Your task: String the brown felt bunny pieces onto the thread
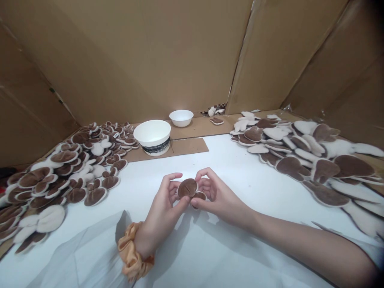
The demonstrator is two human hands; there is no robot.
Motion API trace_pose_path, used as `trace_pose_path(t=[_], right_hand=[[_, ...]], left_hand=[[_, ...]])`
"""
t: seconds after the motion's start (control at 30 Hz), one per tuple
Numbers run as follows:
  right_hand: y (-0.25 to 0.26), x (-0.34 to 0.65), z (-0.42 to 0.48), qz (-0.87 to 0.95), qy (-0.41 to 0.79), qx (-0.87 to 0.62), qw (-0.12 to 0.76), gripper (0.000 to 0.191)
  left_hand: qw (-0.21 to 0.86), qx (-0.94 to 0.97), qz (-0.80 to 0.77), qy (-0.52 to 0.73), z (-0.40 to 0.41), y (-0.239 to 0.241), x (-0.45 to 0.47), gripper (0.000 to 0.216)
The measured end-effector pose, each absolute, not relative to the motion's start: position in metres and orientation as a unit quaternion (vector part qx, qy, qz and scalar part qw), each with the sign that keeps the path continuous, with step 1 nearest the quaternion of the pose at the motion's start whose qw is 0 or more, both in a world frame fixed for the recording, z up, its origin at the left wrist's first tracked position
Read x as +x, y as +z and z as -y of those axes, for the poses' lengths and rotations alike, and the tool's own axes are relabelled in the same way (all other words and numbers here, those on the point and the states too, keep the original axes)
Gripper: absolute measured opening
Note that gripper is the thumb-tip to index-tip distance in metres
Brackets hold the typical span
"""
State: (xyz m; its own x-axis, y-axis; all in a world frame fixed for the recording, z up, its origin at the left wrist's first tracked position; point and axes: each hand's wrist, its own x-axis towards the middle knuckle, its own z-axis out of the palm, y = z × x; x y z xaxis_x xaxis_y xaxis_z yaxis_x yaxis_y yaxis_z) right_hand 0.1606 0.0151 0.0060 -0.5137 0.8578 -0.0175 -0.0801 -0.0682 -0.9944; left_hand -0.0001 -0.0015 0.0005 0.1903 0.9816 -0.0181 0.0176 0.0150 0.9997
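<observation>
Between my two hands is a small brown plush piece (187, 188) with pale edges, raised above the white table surface. My left hand (171, 200) pinches its left side, thumb in front and fingers behind. On the right, my right hand (212, 191) grips the smaller lobe of the same piece between thumb and curled fingers. A crease runs down the middle of the piece's larger lobe. The fingertips behind it are partly hidden. An orange scrunchie (132, 252) circles my left wrist.
Brown and white plush pieces (67, 156) are heaped at left; larger flat ones (322, 168) are piled at right. A white bowl (152, 133) with dark thread wound round it stands on cardboard (192, 147). Behind are a smaller bowl (181, 118) and a lone piece (217, 121). Cardboard walls (150, 60) enclose the table.
</observation>
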Motion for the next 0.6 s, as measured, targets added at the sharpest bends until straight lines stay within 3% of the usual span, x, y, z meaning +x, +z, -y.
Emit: trace_pose_path(t=[0.1,0.3,0.6], right_hand=[[0.0028,0.1597,-0.0167,0.549,0.676,-0.342,0.353,0.039],[0.0026,0.1594,-0.0197,0.569,0.644,-0.372,0.352,0.024],[0.0070,0.1613,-0.0219,0.561,0.671,-0.362,0.323,0.026]], left_hand=[[0.538,0.533,-0.472,0.452,-0.0004,0.0000,0.0001,0.042],[0.526,0.553,-0.476,0.437,0.0002,0.0009,-0.0002,0.044],[0.464,0.628,-0.463,0.420,0.0033,0.0016,-0.0039,0.033]])
